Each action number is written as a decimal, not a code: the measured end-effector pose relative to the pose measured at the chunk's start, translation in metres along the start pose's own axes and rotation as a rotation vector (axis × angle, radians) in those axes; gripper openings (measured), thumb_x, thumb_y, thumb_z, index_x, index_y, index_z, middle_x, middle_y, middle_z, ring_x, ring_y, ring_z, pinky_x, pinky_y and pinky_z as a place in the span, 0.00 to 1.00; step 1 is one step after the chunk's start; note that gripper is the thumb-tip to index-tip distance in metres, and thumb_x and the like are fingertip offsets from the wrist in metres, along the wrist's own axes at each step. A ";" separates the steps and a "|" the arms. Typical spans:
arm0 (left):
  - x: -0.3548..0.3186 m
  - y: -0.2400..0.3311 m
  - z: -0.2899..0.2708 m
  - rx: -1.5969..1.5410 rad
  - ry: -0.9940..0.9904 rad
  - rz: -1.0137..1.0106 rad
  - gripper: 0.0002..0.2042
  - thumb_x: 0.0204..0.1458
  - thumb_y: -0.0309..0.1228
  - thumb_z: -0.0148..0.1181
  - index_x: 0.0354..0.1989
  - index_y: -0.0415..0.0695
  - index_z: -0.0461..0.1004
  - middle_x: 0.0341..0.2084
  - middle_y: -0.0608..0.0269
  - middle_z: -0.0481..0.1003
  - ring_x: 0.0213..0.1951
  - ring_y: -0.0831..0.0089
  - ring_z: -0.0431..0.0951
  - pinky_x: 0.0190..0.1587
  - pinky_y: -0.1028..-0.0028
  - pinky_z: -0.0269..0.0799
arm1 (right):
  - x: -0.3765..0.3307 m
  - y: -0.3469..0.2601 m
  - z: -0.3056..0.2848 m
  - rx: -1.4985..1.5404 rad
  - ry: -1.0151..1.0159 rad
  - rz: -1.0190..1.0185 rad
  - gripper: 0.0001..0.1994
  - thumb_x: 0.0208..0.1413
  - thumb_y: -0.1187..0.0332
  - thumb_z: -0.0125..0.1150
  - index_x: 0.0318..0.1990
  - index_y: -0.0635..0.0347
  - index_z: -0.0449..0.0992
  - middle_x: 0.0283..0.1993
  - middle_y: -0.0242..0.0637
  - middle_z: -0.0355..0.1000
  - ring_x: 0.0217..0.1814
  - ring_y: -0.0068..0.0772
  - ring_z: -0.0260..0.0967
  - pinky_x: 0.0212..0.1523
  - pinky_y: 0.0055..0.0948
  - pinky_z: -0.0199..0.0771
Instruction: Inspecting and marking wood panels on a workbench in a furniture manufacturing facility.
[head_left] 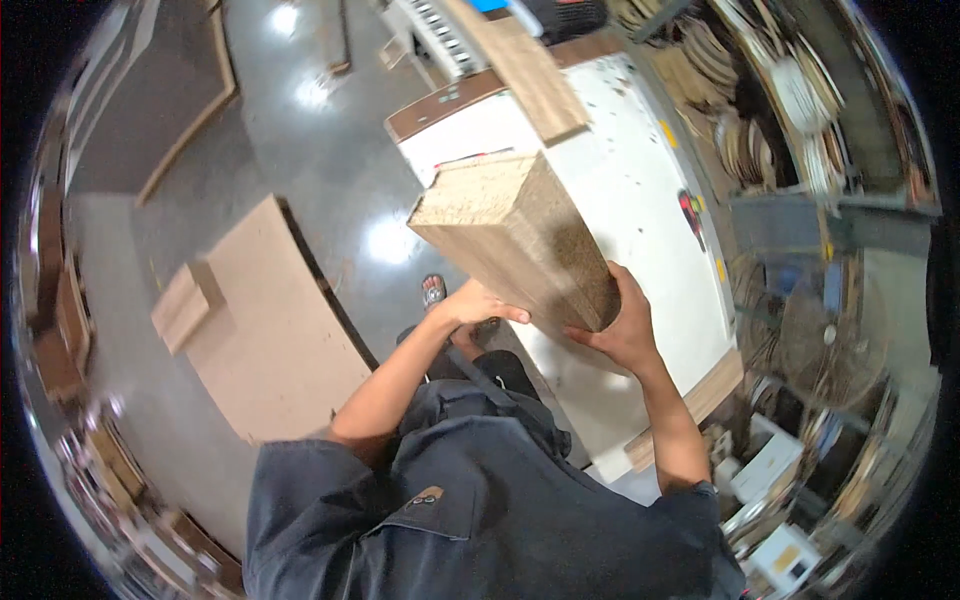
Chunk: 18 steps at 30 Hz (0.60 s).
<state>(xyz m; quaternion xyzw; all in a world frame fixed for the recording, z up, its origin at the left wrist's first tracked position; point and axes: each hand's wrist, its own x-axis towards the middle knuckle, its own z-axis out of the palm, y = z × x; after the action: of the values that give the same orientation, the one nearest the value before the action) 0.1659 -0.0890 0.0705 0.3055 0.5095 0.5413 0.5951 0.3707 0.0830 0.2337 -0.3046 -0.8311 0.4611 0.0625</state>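
Observation:
A stack of wood-faced chipboard pieces [520, 235] is held up in front of me, its rough raw end toward the upper left. My left hand [478, 303] grips its near left edge from below. My right hand [625, 325] clasps the near right end, fingers wrapped over the corner. The stack hangs over the left edge of a white work table [640, 190].
A long wooden strip [525, 70] lies on the table's far end. A large brown board [270, 320] with a smaller piece [185, 300] on it lies on the grey floor at left. Shelves of round wooden parts [760, 130] stand at right. Boxes [770, 470] crowd the lower right.

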 end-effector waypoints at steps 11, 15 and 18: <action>-0.127 -0.105 -0.121 0.607 0.676 -0.098 0.54 0.37 0.38 0.85 0.75 0.41 0.60 0.67 0.43 0.69 0.69 0.44 0.69 0.72 0.55 0.65 | 0.049 0.072 0.065 -0.658 -0.239 -0.244 0.43 0.28 0.65 0.85 0.59 0.57 0.72 0.53 0.43 0.75 0.53 0.51 0.71 0.53 0.47 0.68; -0.117 -0.051 -0.121 0.707 0.524 -0.006 0.64 0.33 0.41 0.87 0.81 0.43 0.51 0.75 0.44 0.62 0.75 0.44 0.61 0.77 0.54 0.59 | 0.051 0.084 0.079 -0.718 -0.317 -0.169 0.44 0.28 0.69 0.86 0.60 0.58 0.71 0.55 0.43 0.75 0.56 0.53 0.71 0.56 0.48 0.68; -0.094 -0.041 -0.112 0.696 0.420 0.190 0.66 0.31 0.42 0.87 0.81 0.43 0.49 0.76 0.43 0.59 0.77 0.44 0.58 0.78 0.53 0.56 | 0.049 0.082 0.084 -0.723 -0.276 -0.139 0.43 0.29 0.69 0.86 0.60 0.58 0.71 0.55 0.43 0.75 0.58 0.53 0.71 0.60 0.48 0.68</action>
<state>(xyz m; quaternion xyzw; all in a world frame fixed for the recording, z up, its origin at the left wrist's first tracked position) 0.0844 -0.2092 0.0261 0.4169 0.7420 0.4397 0.2870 0.3361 0.0810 0.1109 -0.1850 -0.9592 0.1699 -0.1299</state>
